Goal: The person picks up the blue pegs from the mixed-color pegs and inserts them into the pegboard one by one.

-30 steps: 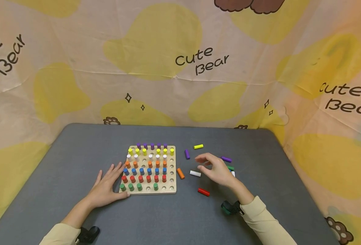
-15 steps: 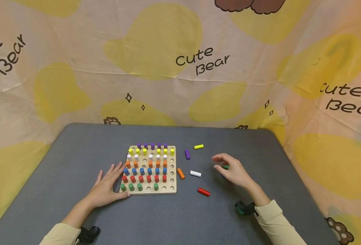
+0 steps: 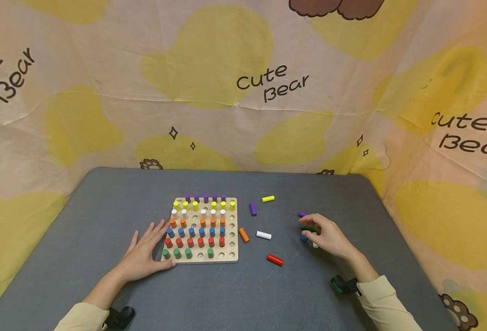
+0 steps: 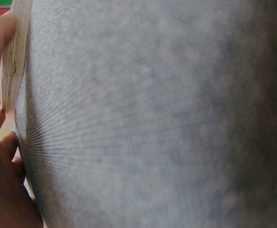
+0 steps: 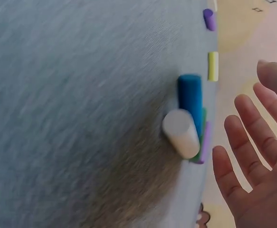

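Observation:
A wooden pegboard (image 3: 235,220) holds rows of purple, yellow, white, orange, blue, red and green pegs, with some bare holes. My left hand (image 3: 142,257) rests along its left edge, fingers spread, the thumb at the near corner; the left wrist view shows the thumb against the board's side (image 4: 14,61). To the right, my right hand (image 3: 330,236) hovers over a small cluster of loose pegs with its fingers loosely bent and nothing held. That cluster includes a blue peg (image 5: 190,95), a white peg (image 5: 181,134), a purple peg (image 5: 205,142) and a mostly hidden green peg (image 3: 308,228).
Between board and right hand lie more loose pegs: yellow (image 3: 268,198), purple (image 3: 253,209), orange (image 3: 244,235), white (image 3: 263,235) and red (image 3: 274,260). All sit on a grey table (image 3: 210,294). A patterned cloth (image 3: 210,59) hangs behind and at both sides.
My right hand has moved right, away from the white peg near the board, and is now over the far-right peg cluster. The left hand and board have stayed put.

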A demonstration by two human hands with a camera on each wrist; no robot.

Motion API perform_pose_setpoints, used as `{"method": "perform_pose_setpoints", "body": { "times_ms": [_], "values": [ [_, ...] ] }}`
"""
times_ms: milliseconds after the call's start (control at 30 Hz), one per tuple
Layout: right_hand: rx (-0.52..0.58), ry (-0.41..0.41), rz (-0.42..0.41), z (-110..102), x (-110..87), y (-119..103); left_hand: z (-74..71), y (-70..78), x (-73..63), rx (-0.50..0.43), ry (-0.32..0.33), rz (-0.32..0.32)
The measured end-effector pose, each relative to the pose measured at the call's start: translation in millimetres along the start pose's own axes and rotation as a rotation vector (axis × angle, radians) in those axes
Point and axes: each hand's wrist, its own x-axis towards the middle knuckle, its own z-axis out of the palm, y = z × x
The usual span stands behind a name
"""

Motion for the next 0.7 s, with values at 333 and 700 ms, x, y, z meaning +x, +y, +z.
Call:
{"method": "perform_pose_setpoints", "body": {
  "times_ms": [333,700],
  "values": [
    [-0.070,0.017,-0.032,2,-6.0,12,0.8,-0.2,-0.1,0.001,0.003,-0.003],
    [-0.148,0.001,-0.082,6,-5.3,21,0.5,-0.6,-0.3,0.000,0.002,-0.003]
  ]
}}
